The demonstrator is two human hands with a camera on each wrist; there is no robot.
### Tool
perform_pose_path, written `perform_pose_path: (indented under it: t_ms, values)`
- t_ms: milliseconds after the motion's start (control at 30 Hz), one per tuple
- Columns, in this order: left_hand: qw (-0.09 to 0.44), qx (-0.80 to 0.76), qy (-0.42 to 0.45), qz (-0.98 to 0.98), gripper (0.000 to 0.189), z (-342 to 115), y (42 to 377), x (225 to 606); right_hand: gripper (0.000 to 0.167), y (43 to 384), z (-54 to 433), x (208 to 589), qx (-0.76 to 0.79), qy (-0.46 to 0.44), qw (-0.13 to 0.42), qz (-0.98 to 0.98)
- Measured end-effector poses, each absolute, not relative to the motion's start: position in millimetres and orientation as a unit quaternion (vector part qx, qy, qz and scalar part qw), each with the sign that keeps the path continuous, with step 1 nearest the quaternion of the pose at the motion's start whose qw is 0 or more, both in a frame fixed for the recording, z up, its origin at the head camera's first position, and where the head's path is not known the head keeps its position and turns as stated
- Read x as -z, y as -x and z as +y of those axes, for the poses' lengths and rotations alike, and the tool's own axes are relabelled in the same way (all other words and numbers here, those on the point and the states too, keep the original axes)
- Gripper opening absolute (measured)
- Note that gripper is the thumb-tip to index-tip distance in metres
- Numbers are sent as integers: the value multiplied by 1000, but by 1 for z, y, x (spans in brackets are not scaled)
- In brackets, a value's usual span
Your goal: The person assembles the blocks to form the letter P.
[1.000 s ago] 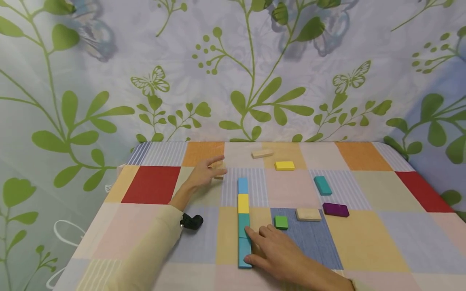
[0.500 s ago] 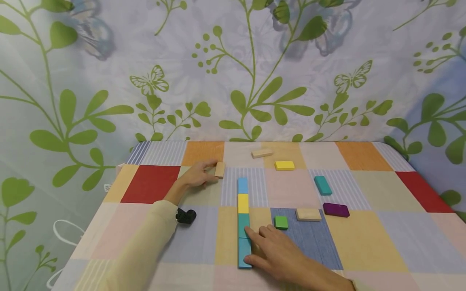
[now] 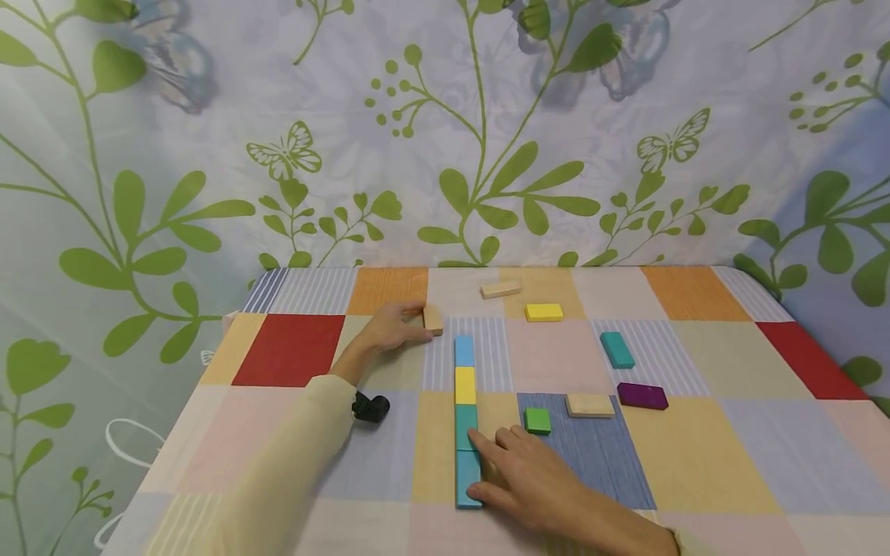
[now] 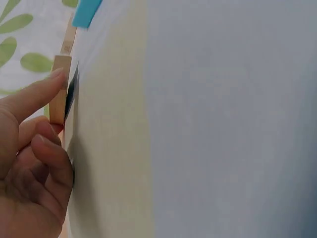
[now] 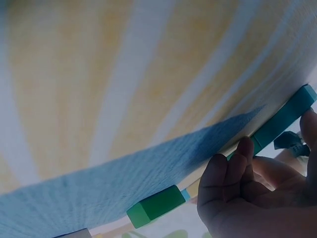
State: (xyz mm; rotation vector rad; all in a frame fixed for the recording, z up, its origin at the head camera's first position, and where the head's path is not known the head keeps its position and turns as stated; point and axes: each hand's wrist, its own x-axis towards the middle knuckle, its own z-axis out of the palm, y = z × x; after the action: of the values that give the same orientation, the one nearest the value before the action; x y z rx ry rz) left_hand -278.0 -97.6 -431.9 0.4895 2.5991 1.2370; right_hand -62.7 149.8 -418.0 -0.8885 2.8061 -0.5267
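Shifted rightward over the last half second, closer to the coloured row (image 3: 465, 385): wooden block (image 3: 433, 320), now left of and slightly beyond the row's far end. Pinched narrowly between thumb and finger of the left hand (image 3: 392, 326); resting or lifted, can't tell. Meaning for the work: a smaller gap to the row. Down at the row's near end, unmoved, touching but not gripping, forefinger and thumb apart: right hand (image 3: 531, 480). Off to the row's right, lying apart: green block (image 3: 538, 421).

No lettering is readable (a wooden block (image 4: 70, 35) bears a small illegible mark (image 4: 67, 48)).
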Motion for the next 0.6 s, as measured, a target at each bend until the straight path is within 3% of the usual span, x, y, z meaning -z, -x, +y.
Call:
perform_pose_path:
  t_ms: [600]
  values:
    - [159, -411, -157, 884, 65, -61, 285, 428, 71, 63, 150, 420, 176, 298, 69, 936]
